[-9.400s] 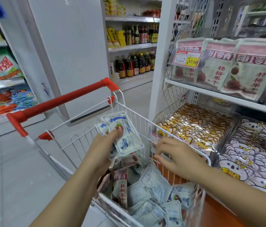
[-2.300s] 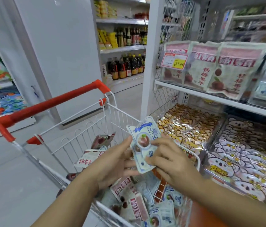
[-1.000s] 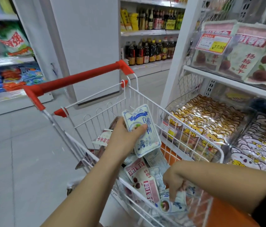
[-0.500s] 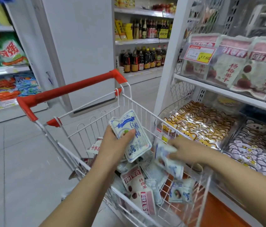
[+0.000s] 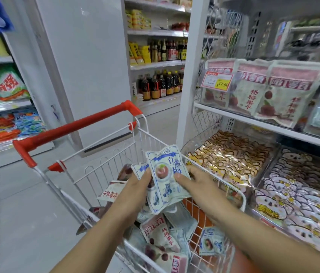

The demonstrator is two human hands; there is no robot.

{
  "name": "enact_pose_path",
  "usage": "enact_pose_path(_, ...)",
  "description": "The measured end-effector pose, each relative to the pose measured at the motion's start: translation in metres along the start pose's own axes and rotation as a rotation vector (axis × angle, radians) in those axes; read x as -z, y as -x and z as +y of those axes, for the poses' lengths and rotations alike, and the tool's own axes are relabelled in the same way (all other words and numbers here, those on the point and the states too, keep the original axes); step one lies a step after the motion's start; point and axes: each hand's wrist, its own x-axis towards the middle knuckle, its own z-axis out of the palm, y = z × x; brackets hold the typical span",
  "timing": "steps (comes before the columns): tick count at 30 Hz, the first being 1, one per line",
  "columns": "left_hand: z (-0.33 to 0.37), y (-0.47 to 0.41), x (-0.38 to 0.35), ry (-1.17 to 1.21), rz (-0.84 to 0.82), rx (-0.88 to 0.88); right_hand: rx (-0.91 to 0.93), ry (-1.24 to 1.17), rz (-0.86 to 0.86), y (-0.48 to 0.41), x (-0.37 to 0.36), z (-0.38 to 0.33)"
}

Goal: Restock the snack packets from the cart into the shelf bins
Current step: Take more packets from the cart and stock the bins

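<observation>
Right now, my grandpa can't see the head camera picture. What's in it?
A left hand and right hand hold a small stack of blue-and-white snack packets above a white wire cart with a red handle; more packets lie in the cart. On the right, shelf bins are full of snacks.

blue-and-white packet (image 5: 166, 178), red cart handle (image 5: 72, 128), white wire cart (image 5: 116, 162)

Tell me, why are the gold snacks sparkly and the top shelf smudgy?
Head view: light glares off the glossy gold packets; the upper shelf is smeared, likely by motion blur; the held blue-and-white packet looks sharp.
</observation>
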Motion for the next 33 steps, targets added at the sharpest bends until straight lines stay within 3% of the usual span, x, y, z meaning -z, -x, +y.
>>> enact_pose_path(2, 0.001, -0.001, -0.001, 0.031, -0.012, 0.023, -0.038, 0.01, -0.007, -0.001, -0.001, 0.003)
enact_pose_path(5, 0.007, -0.004, -0.003, 0.268, -0.06, 0.1, -0.038, -0.034, -0.043, -0.001, -0.001, 0.001)
enact_pose_path(7, 0.011, -0.007, -0.008, 0.185, -0.126, -0.018, 0.002, -0.011, -0.042, 0.0, 0.0, -0.001)
enact_pose_path(11, 0.029, -0.012, -0.028, 0.08, -0.015, -0.17, 0.06, 0.096, -0.057, 0.012, 0.008, -0.032)
enact_pose_path(15, 0.076, -0.002, -0.051, 0.006, -0.007, -0.367, 0.15, 0.15, -0.024, 0.026, 0.046, -0.075)
enact_pose_path(20, 0.161, 0.004, -0.087, -0.045, -0.131, -0.651, 0.209, 0.027, 0.076, 0.042, 0.13, -0.142)
enact_pose_path(29, 0.292, -0.024, -0.183, -0.237, -0.343, -1.045, 0.368, 0.277, 0.289, 0.075, 0.271, -0.229)
enact_pose_path(33, 0.318, -0.039, -0.228, -0.543, -0.153, -1.182, 0.279, 0.205, 0.285, 0.062, 0.319, -0.225)
